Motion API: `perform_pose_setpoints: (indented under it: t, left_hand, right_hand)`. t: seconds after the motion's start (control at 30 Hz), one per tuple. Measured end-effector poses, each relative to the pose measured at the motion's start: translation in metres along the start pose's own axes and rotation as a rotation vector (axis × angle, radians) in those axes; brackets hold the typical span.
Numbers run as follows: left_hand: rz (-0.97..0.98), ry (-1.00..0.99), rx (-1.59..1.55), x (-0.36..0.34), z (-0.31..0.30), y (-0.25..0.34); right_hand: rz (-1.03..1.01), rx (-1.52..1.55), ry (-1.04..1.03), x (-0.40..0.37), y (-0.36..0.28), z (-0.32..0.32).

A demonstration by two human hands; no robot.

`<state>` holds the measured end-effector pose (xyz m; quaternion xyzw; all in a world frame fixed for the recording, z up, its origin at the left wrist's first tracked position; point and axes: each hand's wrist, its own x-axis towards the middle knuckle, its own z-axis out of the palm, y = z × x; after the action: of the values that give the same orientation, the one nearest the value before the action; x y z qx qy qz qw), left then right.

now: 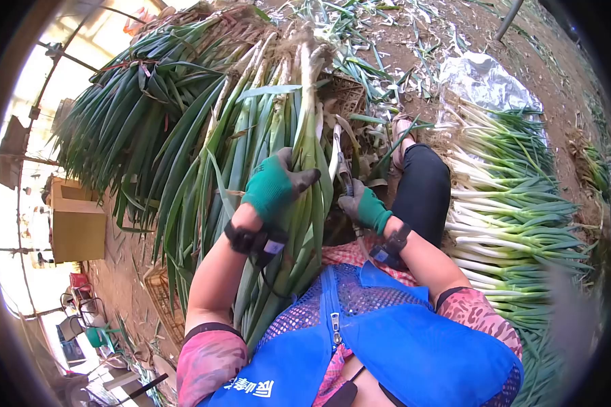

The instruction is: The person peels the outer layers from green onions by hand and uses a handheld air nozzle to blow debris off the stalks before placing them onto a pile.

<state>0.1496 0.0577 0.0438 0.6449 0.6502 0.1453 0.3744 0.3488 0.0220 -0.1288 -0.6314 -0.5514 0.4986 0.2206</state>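
Note:
My left hand (278, 184), in a green and dark grey glove, is closed round the leafy part of a long green onion (308, 139). Its pale stalk and roots point away from me, and its leaves trail towards my lap. In my right hand (366, 206), gloved alike, is a slim grey tool that looks like an air blow gun (345, 175). A thin hose appears to run down from it. The tool's tip is close to the held stalk, partly hidden by loose leaves. Under and left of my left hand lies a heap of unpeeled green onions (214, 146).
A tied bundle of green onions (149, 74) lies at the upper left. Cleaned green onions (489, 224) lie in a row at right, beside a silvery sheet (489, 81). A plastic crate (346, 95) shows behind the heap. Peelings (414, 41) litter the soil; a yellowish box (78, 224) stands left.

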Motion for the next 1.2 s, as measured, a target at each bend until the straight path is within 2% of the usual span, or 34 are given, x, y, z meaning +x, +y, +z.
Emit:
perform_pose_setpoints:
  t: [0.03,0.13,0.2,0.3,0.43,0.47,0.6,0.7,0.73,0.83,0.97,1.13,1.2]
  left_hand:
    - [0.060,-0.001,-0.085,-0.008,0.002,-0.001]
    - [-0.023,-0.048,-0.082,-0.005,0.011,0.000]
    - [-0.082,-0.110,-0.078,0.019,0.023,-0.023]
    - [-0.167,-0.235,0.252,0.056,0.047,-0.052]
    - [-0.157,-0.152,0.224,0.065,0.074,-0.072]
    - [-0.172,-0.146,0.206,0.066,0.072,-0.076]
    - [-0.178,-0.094,0.176,0.064,0.069,-0.073]
    - [-0.203,-0.074,0.171,0.063,0.065,-0.068]
    - [-0.211,-0.070,0.170,0.063,0.065,-0.066]
    - [-0.189,-0.120,0.154,0.066,0.063,-0.067]
    - [-0.193,-0.080,0.171,0.064,0.063,-0.066]
    - [-0.174,-0.049,0.115,0.076,0.070,-0.093]
    - [-0.174,-0.067,0.127,0.075,0.073,-0.089]
  right_hand:
    - [0.029,0.021,-0.014,-0.004,0.004,0.001]
    - [0.124,0.138,-0.024,0.016,0.027,0.010]
    - [0.175,0.235,-0.050,0.004,0.000,-0.007]
    - [0.166,0.240,-0.048,-0.015,-0.018,-0.025]
    - [-0.099,0.101,-0.074,-0.072,-0.024,-0.034]
    - [-0.045,0.077,-0.149,-0.083,-0.031,-0.039]
    - [-0.077,-0.005,-0.099,-0.098,-0.033,-0.043]
    - [-0.066,-0.071,-0.221,-0.115,-0.055,-0.053]
    - [-0.117,-0.096,-0.206,-0.113,-0.050,-0.051]
    - [-0.066,-0.196,-0.146,-0.093,-0.043,-0.044]
    - [-0.024,-0.229,-0.121,-0.073,-0.053,-0.038]
    - [-0.172,-0.191,-0.237,-0.111,-0.054,-0.050]
    - [-0.158,-0.235,-0.202,-0.111,-0.052,-0.050]
